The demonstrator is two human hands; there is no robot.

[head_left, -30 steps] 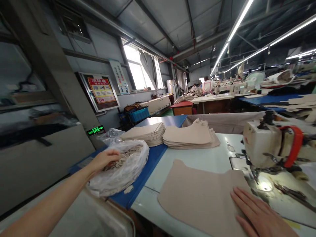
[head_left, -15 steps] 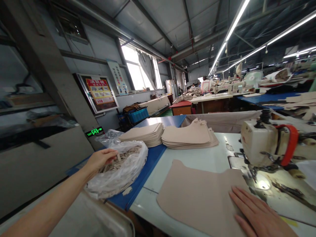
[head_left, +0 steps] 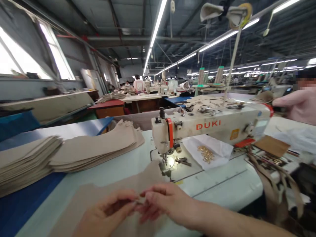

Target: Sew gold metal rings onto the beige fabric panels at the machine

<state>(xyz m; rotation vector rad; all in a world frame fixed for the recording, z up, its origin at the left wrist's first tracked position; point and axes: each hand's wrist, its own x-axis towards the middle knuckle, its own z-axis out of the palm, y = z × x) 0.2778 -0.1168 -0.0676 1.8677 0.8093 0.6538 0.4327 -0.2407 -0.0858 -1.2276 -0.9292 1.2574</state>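
My left hand (head_left: pixel 111 210) and my right hand (head_left: pixel 170 202) meet low in the middle, fingertips pinched together. Between them is a small beige fabric strip (head_left: pixel 140 199), mostly covered by the fingers and blurred. Under both hands a flat beige fabric panel (head_left: pixel 89 200) lies on the pale sewing table (head_left: pixel 204 189). Its upper right corner reaches close to the needle area of a white sewing machine (head_left: pixel 187 130), where a small lamp shines.
To the left are two stacks of beige panels (head_left: pixel 91 148) (head_left: pixel 27 161). Small gold-coloured metal pieces (head_left: pixel 205 154) rest on a white sheet (head_left: pixel 222 153) by the machine. Fabric straps (head_left: pixel 265 184) hang at right. A person in pink (head_left: pixel 301 102) sits beyond.
My left hand has come from the plastic bag of strips over to my right hand, bringing a strip. The right hand has lifted off the panel. The view has turned right.
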